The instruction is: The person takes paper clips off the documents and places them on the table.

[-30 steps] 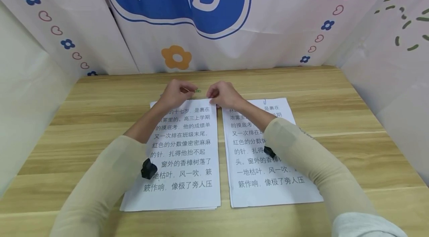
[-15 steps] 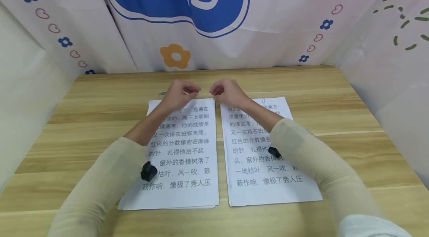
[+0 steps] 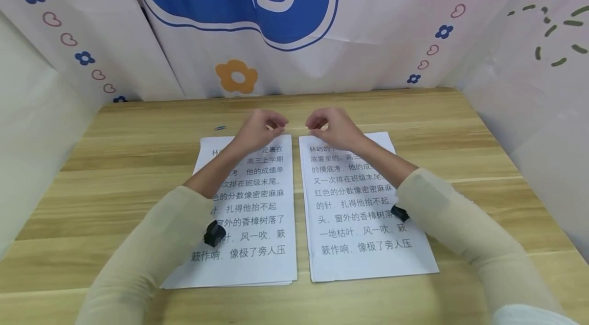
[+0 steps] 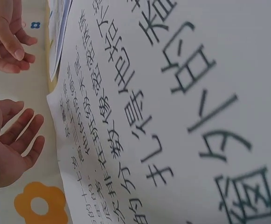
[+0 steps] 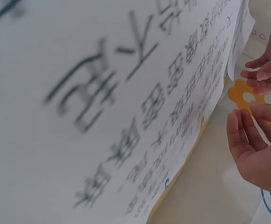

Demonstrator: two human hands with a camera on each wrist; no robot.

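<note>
Two paper stacks lie side by side, the left stack (image 3: 244, 270) and the right stack (image 3: 372, 265), both printed with large Chinese characters. Over the top edge of the left one, my left hand (image 3: 261, 130) has relaxed, slightly bent fingers with nothing seen between them. Facing it across a small gap, my right hand (image 3: 338, 130) hovers at the top of the right stack, its fingers loosely curved and holding nothing visible. A blue paper clip (image 5: 167, 183) sits on the right stack's top edge in the right wrist view, along with a small yellow-green bit (image 5: 202, 120).
A loose blue paper clip (image 3: 220, 128) lies on the wooden table (image 3: 101, 171) behind the left stack. White wall sheets (image 3: 368, 59) with a blue sign and an orange flower (image 3: 236, 76) stand at the table's back edge. Black wrist cameras (image 3: 214, 234) ride on both sleeves.
The green paper clip seen at my left fingertips a second ago no longer shows. Both hands have shifted right in the head view, and the gap between them has widened since the first frame.
</note>
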